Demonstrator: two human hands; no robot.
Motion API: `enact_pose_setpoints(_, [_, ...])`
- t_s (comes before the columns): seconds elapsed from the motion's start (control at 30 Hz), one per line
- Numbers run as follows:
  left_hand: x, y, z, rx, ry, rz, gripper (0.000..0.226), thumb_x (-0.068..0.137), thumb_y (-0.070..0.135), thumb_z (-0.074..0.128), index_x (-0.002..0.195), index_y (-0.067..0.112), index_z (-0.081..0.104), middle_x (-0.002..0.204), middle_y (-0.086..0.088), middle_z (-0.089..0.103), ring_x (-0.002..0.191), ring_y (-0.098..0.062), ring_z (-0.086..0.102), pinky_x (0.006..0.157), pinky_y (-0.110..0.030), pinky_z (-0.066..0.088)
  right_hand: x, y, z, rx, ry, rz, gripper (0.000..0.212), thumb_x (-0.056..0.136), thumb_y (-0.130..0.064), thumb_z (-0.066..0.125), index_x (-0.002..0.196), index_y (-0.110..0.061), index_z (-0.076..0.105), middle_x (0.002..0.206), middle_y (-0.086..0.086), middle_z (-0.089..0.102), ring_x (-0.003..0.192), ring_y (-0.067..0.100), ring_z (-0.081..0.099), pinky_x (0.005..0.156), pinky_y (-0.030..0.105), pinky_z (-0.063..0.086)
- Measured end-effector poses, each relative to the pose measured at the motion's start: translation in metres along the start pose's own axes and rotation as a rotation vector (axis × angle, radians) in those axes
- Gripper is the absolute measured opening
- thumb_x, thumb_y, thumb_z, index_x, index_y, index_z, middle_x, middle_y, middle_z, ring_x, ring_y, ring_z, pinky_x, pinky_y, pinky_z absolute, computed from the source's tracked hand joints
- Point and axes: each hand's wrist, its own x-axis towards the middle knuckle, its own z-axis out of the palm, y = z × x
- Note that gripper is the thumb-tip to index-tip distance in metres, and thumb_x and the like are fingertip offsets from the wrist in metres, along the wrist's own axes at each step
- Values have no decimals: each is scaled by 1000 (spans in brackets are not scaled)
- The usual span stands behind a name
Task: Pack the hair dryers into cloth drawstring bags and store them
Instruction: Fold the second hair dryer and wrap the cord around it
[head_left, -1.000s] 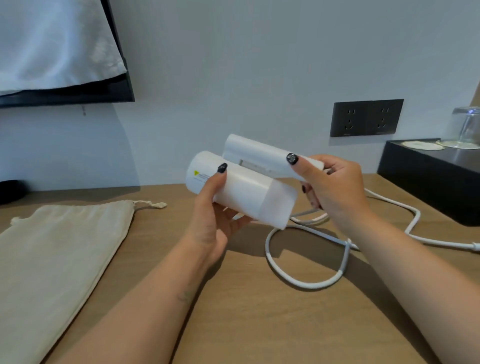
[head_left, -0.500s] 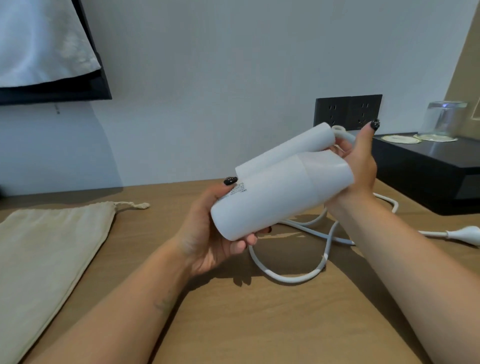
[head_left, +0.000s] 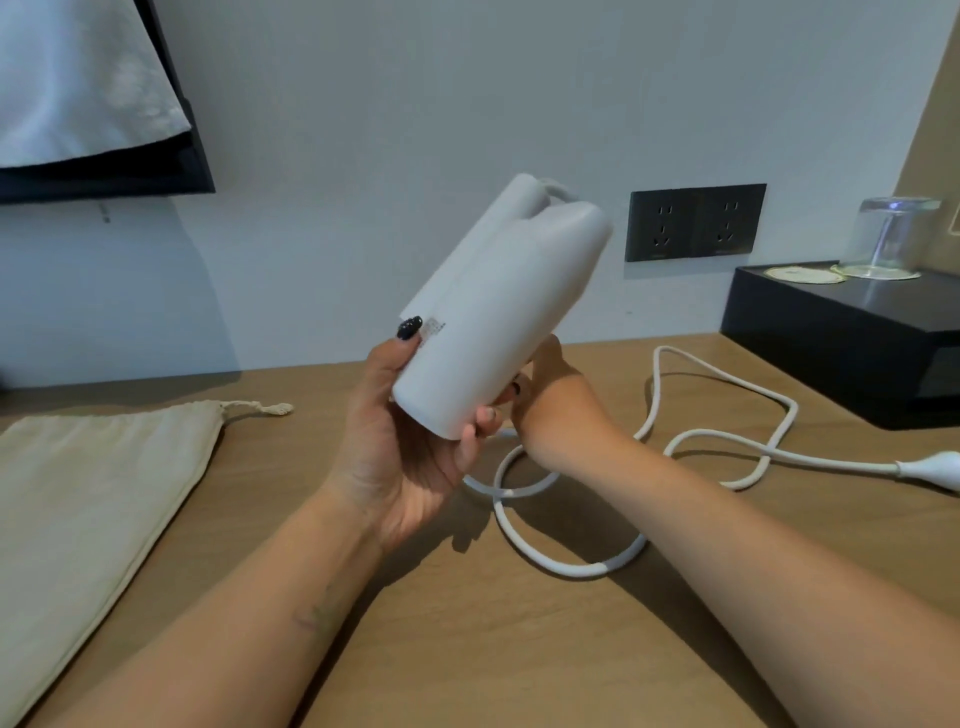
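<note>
Holding the hair dryer (head_left: 498, 317) up off the table (head_left: 467, 649), you have its cord (head_left: 571, 566) trailing loose in loops across the wood, out to the plug (head_left: 930, 465) at the far right. That slack is the likely trouble: if you carry the dryer toward the cloth bag (head_left: 88, 514) without gathering the cord, the loops could drag, snag on the black box (head_left: 841, 343) or whip the plug along the tabletop. The bag lies flat at your left, its mouth looking closed with the drawstring (head_left: 254, 408) lying beside it, so pushing the dryer in one-handed could just shove the cloth away.

Your left hand (head_left: 410, 457) grips the lower end of the folded body, thumb along the near side and fingertips curled under the rim; the grip looks firm but low, so the tilted body could tip out of it. Your right hand (head_left: 550, 395) is mostly hidden behind the dryer. It sits right against the lower body, near where the cord runs down, but I cannot tell whether it is pinching the cord, steadying the dryer or holding nothing.
</note>
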Motion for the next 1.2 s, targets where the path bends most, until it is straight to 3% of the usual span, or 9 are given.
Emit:
enact_pose_setpoints(0.13, [2, -2, -3, 19, 112, 57, 57, 76, 47, 63, 111, 2, 61, 95, -23, 61, 59, -19, 58, 44, -21, 54, -11, -3, -8, -352, -206, -39, 7, 99, -12, 42, 99, -14, 36, 81, 7, 49, 76, 22, 52, 62, 32, 40])
enact_pose_setpoints(0.27, [4, -8, -2, 77, 149, 75, 57, 73, 43, 67, 113, 2, 60, 97, -24, 61, 62, -21, 61, 47, -22, 56, -8, -2, -9, -455, -337, -48, 10, 99, -12, 44, 101, -9, 35, 69, 7, 44, 63, 17, 45, 53, 28, 35])
enact_pose_setpoints(0.37, [7, -7, -3, 89, 198, 150, 63, 72, 41, 72, 121, 4, 57, 96, -20, 62, 66, -20, 62, 47, -21, 55, -6, 3, -9, -355, -395, -56, 53, 99, -15, 44, 142, -6, 15, 80, 16, 53, 70, 24, 52, 59, 38, 45])
enact_pose_setpoints(0.47, [12, -4, -6, 142, 302, 261, 55, 79, 39, 71, 123, 10, 55, 100, -16, 63, 74, -19, 64, 50, -20, 55, -10, 1, -10, -308, -463, -65, 67, 100, -15, 43, 152, -26, 2, 97, 22, 58, 76, 26, 55, 69, 44, 53])
enact_pose_setpoints(0.7, [20, 4, -15, 479, 462, 480, 37, 88, 27, 68, 120, 17, 52, 111, -3, 59, 90, -12, 68, 66, -26, 58, -20, -8, -14, -192, -554, -169, 39, 77, -20, 55, 112, -3, 51, 77, 8, 46, 70, 22, 45, 65, 41, 39])
enact_pose_setpoints(0.87, [22, 13, -33, 929, 668, 675, 55, 81, 27, 77, 119, 19, 38, 109, 4, 48, 102, -13, 59, 66, -25, 59, -23, -10, -25, 278, -578, -150, 34, 87, -14, 47, 109, 5, 63, 58, 2, 38, 49, 14, 30, 51, 29, 27])
enact_pose_setpoints(1.0, [19, 12, -41, 1260, 611, 795, 61, 76, 25, 81, 117, 24, 37, 102, 15, 46, 90, 5, 56, 67, -18, 53, -20, -11, -36, 371, -494, -133, 48, 92, -36, 46, 101, 6, 67, 53, 2, 32, 44, 13, 23, 46, 28, 20])
enact_pose_setpoints(1.13, [19, 9, -48, 1513, 488, 905, 73, 69, 18, 85, 127, 14, 41, 126, -4, 47, 110, -11, 52, 76, -29, 54, -23, -16, -49, 396, -321, -109, 67, 89, -61, 48, 91, 1, 73, 46, -5, 32, 40, 11, 23, 42, 23, 21])
enact_pose_setpoints(1.2, [19, 8, -50, 1618, 455, 960, 76, 68, 14, 85, 130, 8, 42, 131, -9, 45, 114, -6, 45, 81, -22, 50, -23, -19, -56, 411, -243, -89, 73, 86, -68, 47, 87, 0, 74, 44, -5, 32, 38, 10, 24, 42, 23, 22])
